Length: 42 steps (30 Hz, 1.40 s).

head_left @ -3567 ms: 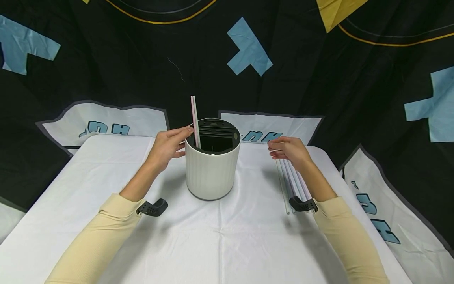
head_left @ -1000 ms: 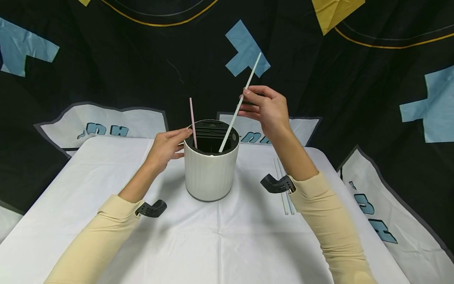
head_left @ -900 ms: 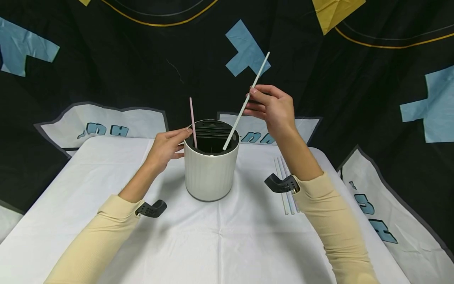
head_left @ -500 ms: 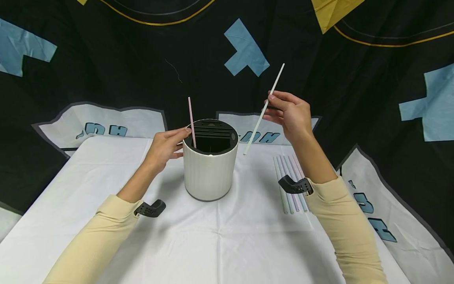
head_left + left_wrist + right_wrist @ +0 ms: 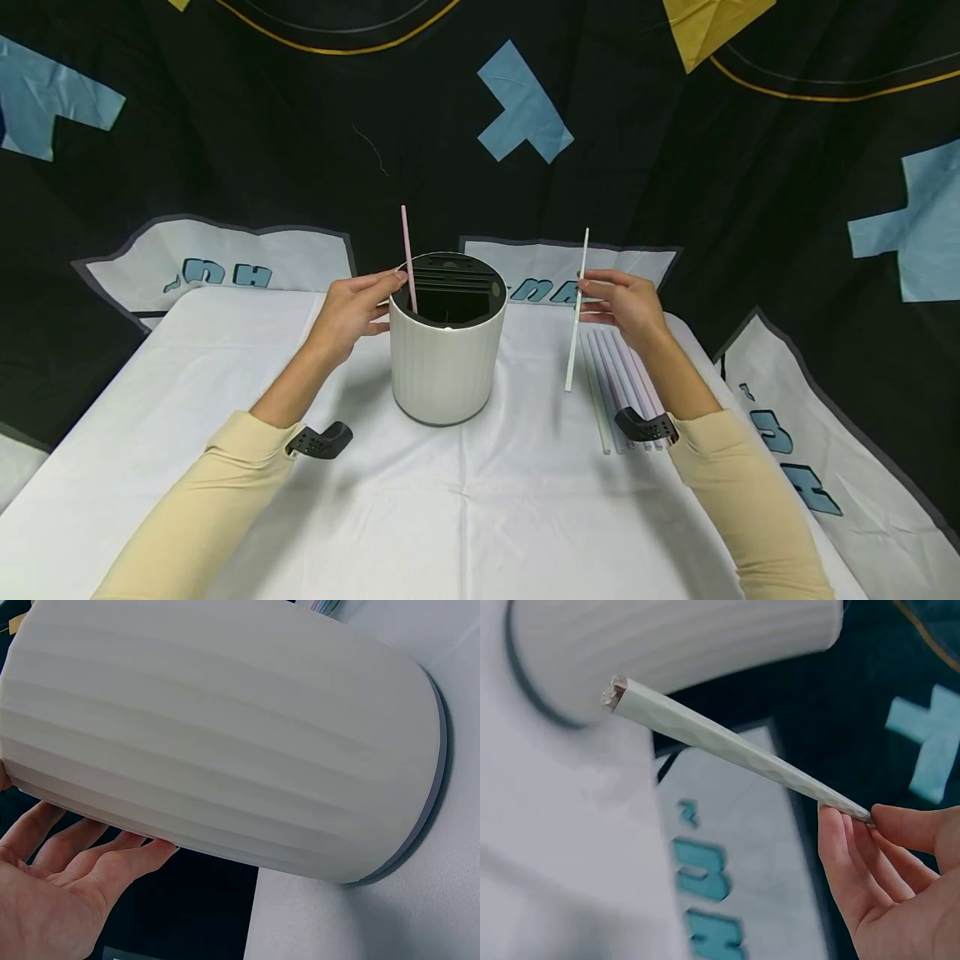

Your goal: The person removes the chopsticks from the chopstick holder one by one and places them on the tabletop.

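A white ribbed bin (image 5: 447,371) with a black inner rim stands upright on the table. A thin pink stick (image 5: 408,258) leans inside it, its lower end hidden. My left hand (image 5: 347,315) rests at the bin's left side, fingertips touching rim and wall; in the left wrist view several fingers (image 5: 67,840) lie along the wall. My right hand (image 5: 621,307) pinches a slender pale green stick (image 5: 577,312) between thumb and fingers. It hangs nearly upright right of the bin; the right wrist view shows its rough, irregular end (image 5: 613,694).
Several pastel sticks (image 5: 617,383) lie side by side on the white-covered table (image 5: 465,517), partly under my right wrist. A black cloth (image 5: 315,150) with blue and yellow patches hangs behind the table.
The pale green stick stood in the bin beside the pink one. My right hand has lifted it out, moved right and lowered it near the row of sticks. My left hand stays put.
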Motion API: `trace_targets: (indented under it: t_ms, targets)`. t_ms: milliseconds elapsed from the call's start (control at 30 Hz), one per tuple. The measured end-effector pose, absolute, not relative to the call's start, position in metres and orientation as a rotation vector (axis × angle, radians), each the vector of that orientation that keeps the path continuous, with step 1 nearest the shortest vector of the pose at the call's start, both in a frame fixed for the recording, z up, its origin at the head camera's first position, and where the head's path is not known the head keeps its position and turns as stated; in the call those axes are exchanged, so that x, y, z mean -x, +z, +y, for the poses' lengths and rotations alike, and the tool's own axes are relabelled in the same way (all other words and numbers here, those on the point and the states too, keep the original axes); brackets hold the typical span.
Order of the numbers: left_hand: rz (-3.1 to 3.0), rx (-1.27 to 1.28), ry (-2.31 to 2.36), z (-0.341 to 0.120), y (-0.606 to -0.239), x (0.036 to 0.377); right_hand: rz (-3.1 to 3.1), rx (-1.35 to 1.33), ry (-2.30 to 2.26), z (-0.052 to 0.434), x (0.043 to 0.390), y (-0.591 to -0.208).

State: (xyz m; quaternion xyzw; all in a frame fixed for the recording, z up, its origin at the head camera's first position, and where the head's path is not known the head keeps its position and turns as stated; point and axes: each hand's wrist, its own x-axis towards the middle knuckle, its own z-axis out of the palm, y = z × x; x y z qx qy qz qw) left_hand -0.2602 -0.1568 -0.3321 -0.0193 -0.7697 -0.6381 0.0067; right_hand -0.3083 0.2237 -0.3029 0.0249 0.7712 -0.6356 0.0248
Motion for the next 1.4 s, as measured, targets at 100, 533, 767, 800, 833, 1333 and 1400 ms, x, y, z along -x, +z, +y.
trace_targets:
  t_ms: [100,533,767,800,833,1333,1400]
  targets:
    - [-2.406,0.067,-1.997,-0.157,-0.332,0.260,2.387,-0.100,-1.921,0.234,0.311,-0.321]
    - [-2.407,0.069,-1.998,-0.158,-0.333,0.261,2.421,-0.160,-1.681,0.261,0.319,-0.381]
    - [-2.406,0.073,-1.996,-0.157,-0.333,0.261,2.402,-0.192,-1.649,0.265,0.321,-0.401]
    - [-2.404,0.073,-1.997,-0.157,-0.333,0.261,2.401,-0.201,-1.643,0.265,0.321,-0.402]
    - [-2.404,0.073,-1.997,-0.157,-0.333,0.260,2.404,-0.207,-1.632,0.265,0.321,-0.404]
    - [-2.417,0.052,-1.992,-0.157,-0.331,0.260,2.451,-0.214,-1.562,0.268,0.319,-0.419]
    - [-2.419,0.051,-1.989,-0.157,-0.331,0.260,2.458,-0.223,-1.564,0.268,0.319,-0.420]
